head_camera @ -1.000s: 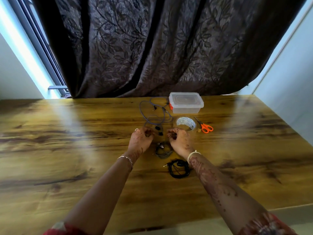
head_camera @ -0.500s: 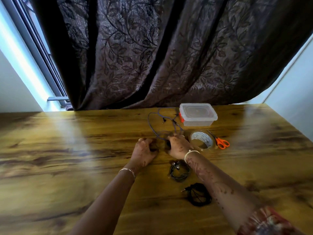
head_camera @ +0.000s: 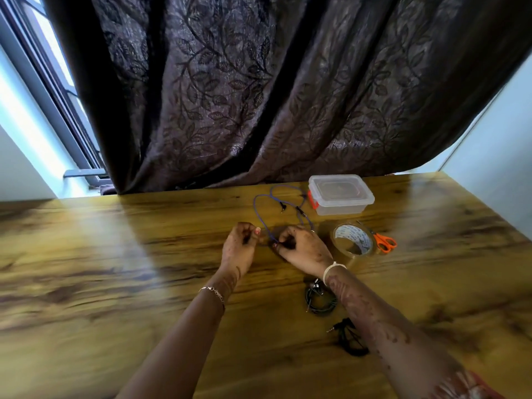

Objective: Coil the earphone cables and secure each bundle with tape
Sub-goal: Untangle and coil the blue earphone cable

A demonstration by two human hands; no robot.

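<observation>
Head view. Pinching the purple earphone cable [head_camera: 255, 201] with the curled fingertips of the right hand [head_camera: 303, 247], just left of the tape roll [head_camera: 352, 240]. Farther left of the roll, close beside that pinch, the left hand [head_camera: 243, 247], fingers curled inward, thumb just beside the cable; any real hold on it too blurred to tell. From the pinch, the rest of the cable in a loose, uncoiled loop behind and left of the roll, flat on the wooden table [head_camera: 115, 269], with two small dark plugs inside the loop. Thin chain bracelet [head_camera: 213, 292] on the left wrist, white band [head_camera: 331, 269] on the right.

Just behind the roll, a clear plastic box [head_camera: 341, 197], lid on, orange latch at its left end; contents not to be made out through the cloudy lid. Close against the roll's right side, orange-handled scissors [head_camera: 384, 243]. Nearer than the roll and slightly left, a coiled dark grey bundle [head_camera: 319, 299] beside the right forearm. Nearer again, a coiled black bundle [head_camera: 352, 342], partly hidden under that forearm, jack pointing left. Far behind the roll, a dark leaf-patterned curtain [head_camera: 259, 96] down to the table's back edge. Far behind and left of the roll, a window frame [head_camera: 57, 82].
</observation>
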